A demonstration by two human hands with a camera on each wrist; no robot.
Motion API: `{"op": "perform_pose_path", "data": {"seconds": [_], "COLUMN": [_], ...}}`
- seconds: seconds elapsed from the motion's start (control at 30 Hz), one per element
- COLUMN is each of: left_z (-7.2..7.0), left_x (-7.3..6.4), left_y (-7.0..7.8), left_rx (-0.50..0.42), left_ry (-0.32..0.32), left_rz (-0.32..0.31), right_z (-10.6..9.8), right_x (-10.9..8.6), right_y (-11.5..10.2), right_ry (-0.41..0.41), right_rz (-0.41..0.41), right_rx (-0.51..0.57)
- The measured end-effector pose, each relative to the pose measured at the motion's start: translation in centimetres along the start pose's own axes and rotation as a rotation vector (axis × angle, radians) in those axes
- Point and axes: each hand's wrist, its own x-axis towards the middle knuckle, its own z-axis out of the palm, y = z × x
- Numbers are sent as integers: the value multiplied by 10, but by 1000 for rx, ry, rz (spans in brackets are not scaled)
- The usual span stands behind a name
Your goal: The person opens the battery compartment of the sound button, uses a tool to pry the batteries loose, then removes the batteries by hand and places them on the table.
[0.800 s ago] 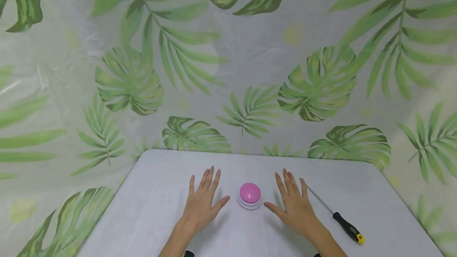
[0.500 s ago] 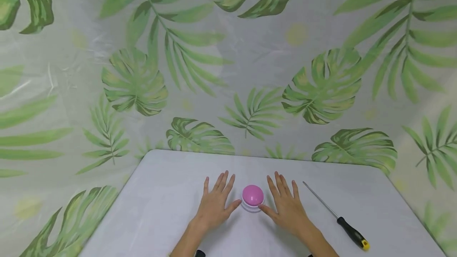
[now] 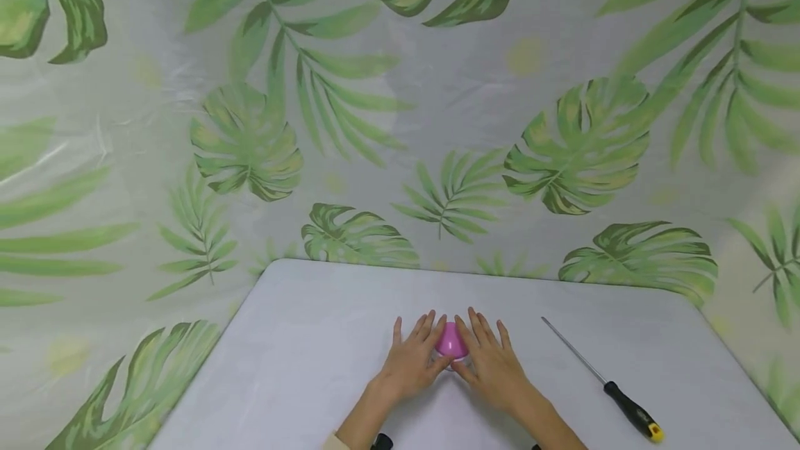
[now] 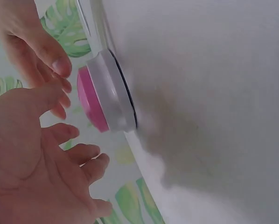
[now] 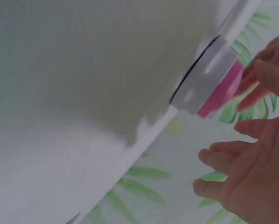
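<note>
A round push button with a pink dome [image 3: 452, 341] on a white base [image 4: 112, 93] stands on the white table [image 3: 325, 318]. My left hand [image 3: 409, 364] is just left of it, fingers spread and mostly straight. Mirroring it on the other side is my right hand [image 3: 495, 372], also with spread fingers. In the head view, both thumbs cross in front of the dome and partly hide the base. The wrist views show both hands above the table around the dome, holding nothing; whether a fingertip touches it, I cannot tell.
A screwdriver [image 3: 628, 408] with a black and yellow handle lies at the right, its shaft pointing away to the upper left. Behind the table hangs a leaf-patterned sheet [image 3: 350, 130].
Both hands have moved inward from either side until they nearly meet at the push button. The button and screwdriver appear slightly farther right as the head view shifts.
</note>
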Motion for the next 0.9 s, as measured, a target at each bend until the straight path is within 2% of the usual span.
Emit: {"op": "perform_pose_path", "data": {"seconds": [0.13, 0.3, 0.37, 0.6, 0.9], "left_z": [5, 7, 7, 8, 14], "left_x": [3, 5, 6, 6, 5], "left_y": [6, 6, 7, 7, 9], "left_rx": [-3, 40, 52, 82, 99], "left_ry": [-36, -36, -33, 6, 72], "left_rz": [-4, -16, -21, -15, 5], "right_z": [3, 5, 5, 11, 13], "right_x": [-1, 2, 4, 11, 9], "right_y": [3, 0, -1, 1, -1], "right_ry": [-39, -97, -84, 43, 53], "right_rz": [-4, -9, -24, -77, -72], "right_rx": [18, 41, 21, -27, -28]}}
